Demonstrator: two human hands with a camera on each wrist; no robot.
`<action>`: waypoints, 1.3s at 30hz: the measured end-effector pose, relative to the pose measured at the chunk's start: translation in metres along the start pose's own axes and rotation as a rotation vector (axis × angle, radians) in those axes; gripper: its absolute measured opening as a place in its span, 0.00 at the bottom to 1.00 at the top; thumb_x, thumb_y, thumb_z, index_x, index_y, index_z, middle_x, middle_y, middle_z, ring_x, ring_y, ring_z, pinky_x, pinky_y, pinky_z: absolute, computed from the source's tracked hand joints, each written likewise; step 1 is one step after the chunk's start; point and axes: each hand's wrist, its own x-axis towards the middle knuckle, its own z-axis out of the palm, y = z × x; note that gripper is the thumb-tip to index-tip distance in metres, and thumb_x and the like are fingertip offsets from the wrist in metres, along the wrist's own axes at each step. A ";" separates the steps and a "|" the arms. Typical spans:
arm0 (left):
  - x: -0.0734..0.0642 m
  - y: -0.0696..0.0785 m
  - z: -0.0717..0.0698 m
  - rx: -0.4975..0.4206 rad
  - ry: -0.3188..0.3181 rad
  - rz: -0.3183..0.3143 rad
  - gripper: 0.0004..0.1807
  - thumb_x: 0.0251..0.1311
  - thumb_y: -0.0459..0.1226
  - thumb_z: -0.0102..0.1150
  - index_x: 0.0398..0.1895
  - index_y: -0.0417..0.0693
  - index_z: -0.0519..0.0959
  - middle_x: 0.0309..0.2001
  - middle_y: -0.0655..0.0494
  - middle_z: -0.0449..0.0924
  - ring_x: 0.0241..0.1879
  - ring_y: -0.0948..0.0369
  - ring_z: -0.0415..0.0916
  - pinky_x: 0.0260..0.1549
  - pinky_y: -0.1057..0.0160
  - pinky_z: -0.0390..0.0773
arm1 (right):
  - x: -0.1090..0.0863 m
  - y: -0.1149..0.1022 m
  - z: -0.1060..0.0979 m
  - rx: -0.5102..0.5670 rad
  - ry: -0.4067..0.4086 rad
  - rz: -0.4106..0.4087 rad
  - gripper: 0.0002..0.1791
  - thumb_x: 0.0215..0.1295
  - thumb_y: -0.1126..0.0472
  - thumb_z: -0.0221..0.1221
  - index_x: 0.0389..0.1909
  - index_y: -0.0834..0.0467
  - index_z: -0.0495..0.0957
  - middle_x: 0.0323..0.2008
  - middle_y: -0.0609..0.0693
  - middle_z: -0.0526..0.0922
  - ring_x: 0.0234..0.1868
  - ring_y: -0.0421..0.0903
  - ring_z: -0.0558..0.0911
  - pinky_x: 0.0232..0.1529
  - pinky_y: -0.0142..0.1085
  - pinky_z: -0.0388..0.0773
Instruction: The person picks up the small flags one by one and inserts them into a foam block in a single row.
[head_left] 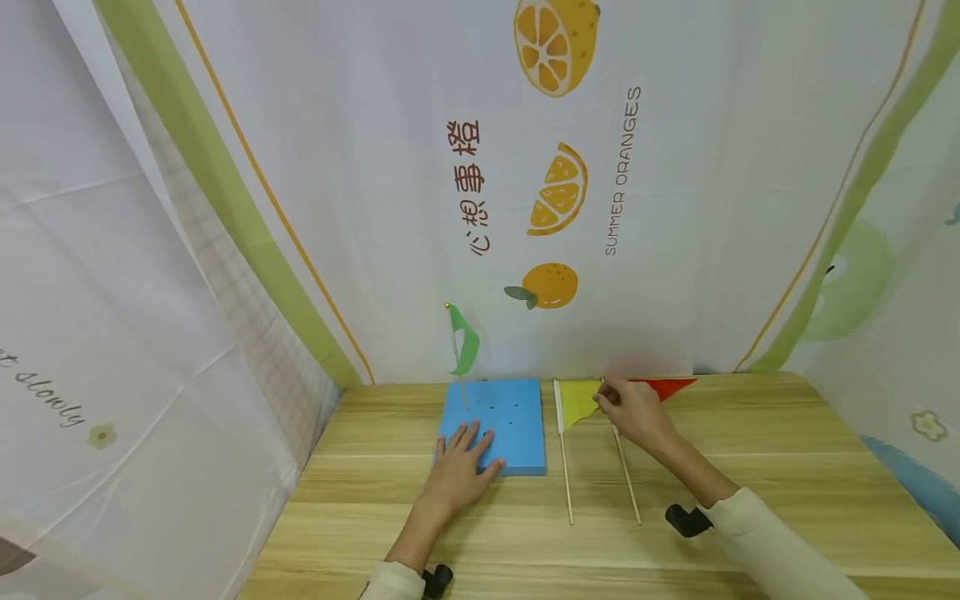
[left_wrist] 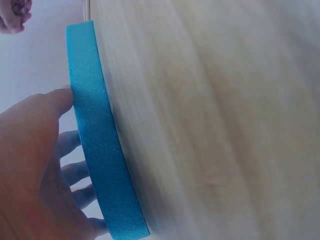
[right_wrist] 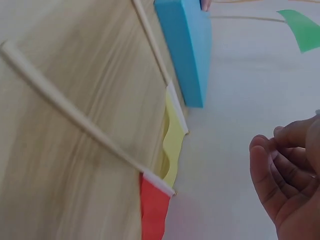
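Note:
My left hand [head_left: 457, 475] rests with spread fingers on a blue foam block [head_left: 525, 454], its thumb near the front edge. A green flag [head_left: 467, 343] on a thin stick stands upright in the block's far left part. Beside the block lies a yellow flag [head_left: 579, 400] with its stick toward me. Further right is a red flag [head_left: 671, 387], partly hidden by my right hand [head_left: 636, 412]. That hand hovers by the red flag's top end, fingers bent and thumb close to the forefinger. The right wrist view shows the hand [right_wrist: 292, 175] apart from both flags, with nothing visible in its fingers.
Small dark holes [head_left: 511, 423] dot the block's top. The wooden table [head_left: 495, 542] ends at the back against a white curtain [head_left: 375, 208] printed with oranges. Dark wrist devices [head_left: 686, 521] sit at both cuffs.

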 end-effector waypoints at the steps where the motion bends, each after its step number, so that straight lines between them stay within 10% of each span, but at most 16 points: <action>1: 0.000 0.000 0.000 0.001 0.002 0.001 0.36 0.68 0.63 0.43 0.74 0.57 0.63 0.77 0.49 0.53 0.77 0.45 0.48 0.71 0.32 0.48 | -0.002 0.002 -0.002 0.001 -0.005 0.011 0.04 0.68 0.59 0.60 0.34 0.54 0.81 0.26 0.46 0.84 0.18 0.35 0.76 0.25 0.28 0.75; 39: 0.000 0.001 -0.001 -0.017 0.001 0.002 0.36 0.69 0.62 0.44 0.74 0.57 0.63 0.77 0.47 0.53 0.77 0.44 0.47 0.71 0.32 0.47 | -0.064 0.041 0.010 -0.140 -0.218 0.170 0.18 0.63 0.53 0.65 0.17 0.53 0.70 0.15 0.43 0.68 0.19 0.38 0.66 0.23 0.30 0.62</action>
